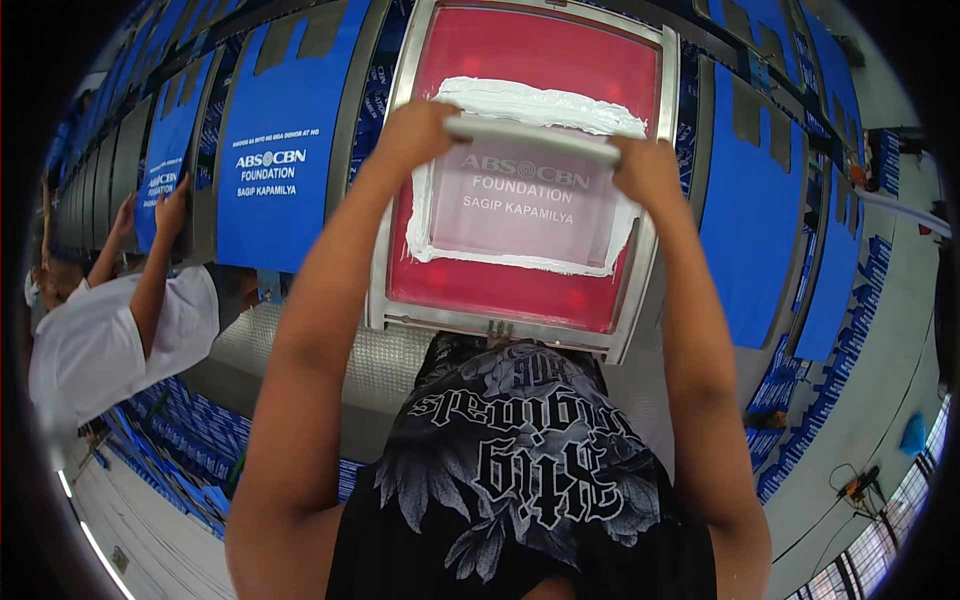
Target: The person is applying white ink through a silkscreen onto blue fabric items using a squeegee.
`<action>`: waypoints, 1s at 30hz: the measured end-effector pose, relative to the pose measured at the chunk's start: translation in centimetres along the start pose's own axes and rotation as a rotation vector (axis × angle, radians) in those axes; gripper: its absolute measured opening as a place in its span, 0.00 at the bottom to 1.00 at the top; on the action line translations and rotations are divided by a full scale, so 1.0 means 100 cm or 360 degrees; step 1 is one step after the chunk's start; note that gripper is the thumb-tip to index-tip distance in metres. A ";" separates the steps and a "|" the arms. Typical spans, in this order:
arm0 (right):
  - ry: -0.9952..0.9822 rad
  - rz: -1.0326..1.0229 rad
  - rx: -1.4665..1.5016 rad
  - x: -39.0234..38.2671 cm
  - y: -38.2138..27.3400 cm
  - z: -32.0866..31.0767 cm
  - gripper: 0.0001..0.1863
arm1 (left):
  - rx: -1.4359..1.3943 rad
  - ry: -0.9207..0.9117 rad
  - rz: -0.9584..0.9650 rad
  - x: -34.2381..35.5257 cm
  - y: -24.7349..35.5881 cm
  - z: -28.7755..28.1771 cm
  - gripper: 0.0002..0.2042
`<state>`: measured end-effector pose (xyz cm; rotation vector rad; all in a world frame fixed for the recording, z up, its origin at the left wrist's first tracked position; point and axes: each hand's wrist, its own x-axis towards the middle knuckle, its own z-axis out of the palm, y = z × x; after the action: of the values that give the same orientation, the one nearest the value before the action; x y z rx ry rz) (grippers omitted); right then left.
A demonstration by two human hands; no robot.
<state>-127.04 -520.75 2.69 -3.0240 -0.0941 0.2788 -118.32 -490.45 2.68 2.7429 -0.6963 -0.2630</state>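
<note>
My left hand (pixel 423 130) and my right hand (pixel 640 168) grip opposite ends of a long, pale squeegee (pixel 532 137). It lies across the upper part of a screen-printing screen, which has a silver metal frame (pixel 382 270) and red mesh (pixel 540 45). Thick white ink (pixel 540 98) forms a band above the squeegee and rims a translucent, pinkish rectangle (pixel 515 240) bearing pale lettering, whose top edge is partly hidden by the squeegee.
Metal boards holding blue printed fabric pieces (pixel 275 235) and plain blue ones (pixel 750 250) flank the screen. At left, a co-worker in white (pixel 120 340) has both hands on a blue piece (pixel 160 150). Stacked blue items (pixel 830 370) line the right; cables (pixel 858 485) lie beyond.
</note>
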 end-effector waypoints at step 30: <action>-0.0214 -0.0129 0.0292 -0.030 -0.056 -0.039 0.27 | -0.2070 -0.1027 -0.0535 -0.276 0.107 0.099 0.20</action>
<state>-129.57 -515.81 7.70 -2.8094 -0.1901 0.4568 -149.36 -488.30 -0.24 1.4511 -0.0504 -1.1957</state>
